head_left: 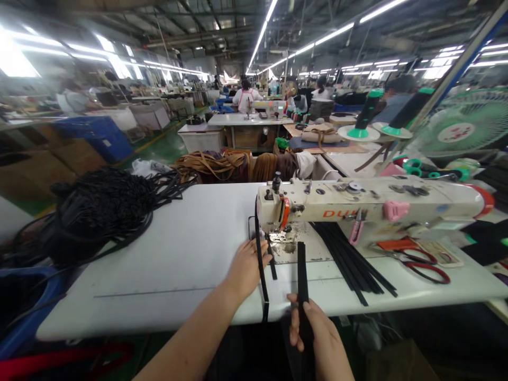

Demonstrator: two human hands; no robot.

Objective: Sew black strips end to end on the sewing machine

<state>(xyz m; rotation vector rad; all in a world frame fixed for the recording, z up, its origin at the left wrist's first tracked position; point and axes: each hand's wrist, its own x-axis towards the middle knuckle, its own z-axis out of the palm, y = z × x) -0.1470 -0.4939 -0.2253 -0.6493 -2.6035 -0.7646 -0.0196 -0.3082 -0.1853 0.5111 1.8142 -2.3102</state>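
My left hand (246, 267) lies on the white table (178, 264) just left of the sewing machine's needle area, its fingers stretched out flat. A long black strap (260, 259) runs down from the machine head across that hand and hangs over the front edge. Another short black strip (272, 262) lies beside the fingertips. At the table's front edge my right hand (313, 333) is closed around a black strap (302, 270), whose upper end points up toward the sewing machine (317, 203). The lower end is lost against dark cloth.
Black strips (349, 264) fan out under the machine arm. Red-handled scissors (426, 264) lie to the right. A heap of black cords (103, 211) covers the table's left side. Behind are brown straps (222, 165), thread cones (367, 111), a green fan (456, 127) and a seated person (245, 98).
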